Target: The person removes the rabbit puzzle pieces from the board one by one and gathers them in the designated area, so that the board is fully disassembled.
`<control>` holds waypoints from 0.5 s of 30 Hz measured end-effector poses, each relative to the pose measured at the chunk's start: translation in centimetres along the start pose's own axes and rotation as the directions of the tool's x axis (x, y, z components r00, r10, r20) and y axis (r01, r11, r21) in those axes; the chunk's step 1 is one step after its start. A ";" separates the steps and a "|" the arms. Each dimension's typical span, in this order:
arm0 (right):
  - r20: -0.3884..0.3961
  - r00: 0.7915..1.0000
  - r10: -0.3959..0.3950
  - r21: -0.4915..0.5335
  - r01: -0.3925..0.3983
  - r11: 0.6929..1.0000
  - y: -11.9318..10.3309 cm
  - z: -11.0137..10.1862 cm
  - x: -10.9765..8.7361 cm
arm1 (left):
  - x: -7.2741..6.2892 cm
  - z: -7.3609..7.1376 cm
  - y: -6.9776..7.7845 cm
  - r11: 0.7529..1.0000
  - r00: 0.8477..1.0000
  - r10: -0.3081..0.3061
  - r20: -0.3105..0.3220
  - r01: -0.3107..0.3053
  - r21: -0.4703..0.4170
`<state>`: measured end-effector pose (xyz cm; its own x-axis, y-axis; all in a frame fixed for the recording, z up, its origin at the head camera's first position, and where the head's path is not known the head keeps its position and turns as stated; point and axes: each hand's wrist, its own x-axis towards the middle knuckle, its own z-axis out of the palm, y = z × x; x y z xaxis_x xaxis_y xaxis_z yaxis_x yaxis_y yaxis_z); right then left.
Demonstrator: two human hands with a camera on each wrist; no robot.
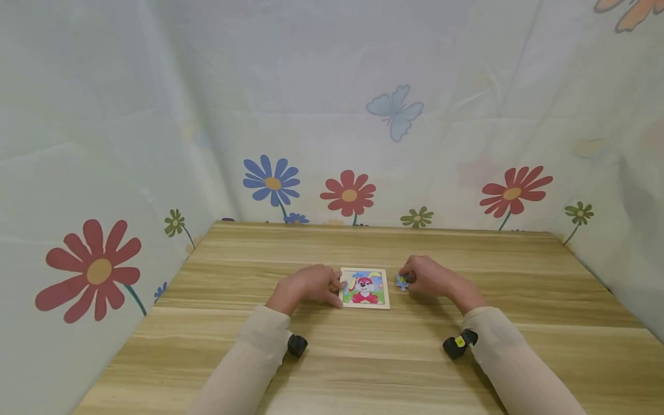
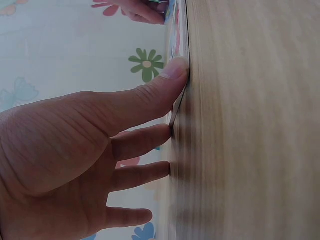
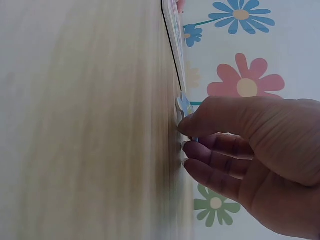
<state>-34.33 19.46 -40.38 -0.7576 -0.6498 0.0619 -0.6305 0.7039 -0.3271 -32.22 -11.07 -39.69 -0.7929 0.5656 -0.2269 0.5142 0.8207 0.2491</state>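
Note:
A square wooden puzzle [image 1: 365, 288] with a pale rim and a red-and-white cartoon animal picture lies on the table. My left hand [image 1: 316, 283] is at its left side, the thumb [image 2: 175, 70] resting at the near left corner and the straight fingers spread along the left edge. To the right of the puzzle, my right hand [image 1: 427, 275] pinches a small blue puzzle piece [image 1: 402, 282] between thumb and fingers. In the right wrist view this piece [image 3: 184, 104] is close over the tabletop, partly hidden by the thumb.
The wood-grain table [image 1: 332, 369] reaches back to a pale curtain [image 1: 441, 69] printed with flowers and butterflies. Curtain also hangs along the left and right sides. A small black wrist camera [image 1: 297, 345] is on the left sleeve, another black camera [image 1: 455, 347] on the right.

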 end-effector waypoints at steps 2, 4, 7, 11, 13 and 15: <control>0.002 1.000 0.000 0.008 0.000 1.000 0.0 -0.1 0.0 | 0.0 0.0 0.0 1.000 1.000 0.003 0.001 -0.003 0.002; 0.009 1.000 0.002 0.019 -0.002 1.000 0.0 -0.1 0.0 | -0.1 0.0 0.1 1.000 1.000 0.004 0.003 -0.004 0.002; 0.023 1.000 0.003 0.032 -0.003 0.999 0.0 -0.1 0.1 | -0.1 -0.1 0.0 1.000 1.000 0.000 0.004 0.000 0.000; 0.027 0.999 0.026 0.045 -0.027 0.999 0.2 0.1 0.2 | -0.1 -0.1 0.0 1.000 1.000 -0.001 0.001 0.001 0.005; 0.027 0.999 0.042 0.053 -0.043 0.998 0.3 0.1 0.2 | -0.1 -0.1 0.0 1.000 1.000 0.002 0.000 -0.002 0.008; 0.032 0.998 0.058 0.064 -0.060 0.996 0.5 0.1 0.2 | -0.1 0.0 -0.1 1.000 1.000 0.003 0.002 -0.003 0.006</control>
<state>-34.75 19.60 -40.65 -0.7873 -0.6164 0.0130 -0.5716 0.7218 -0.3902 -32.20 -11.17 -39.64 -0.7904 0.5686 -0.2280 0.5190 0.8193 0.2439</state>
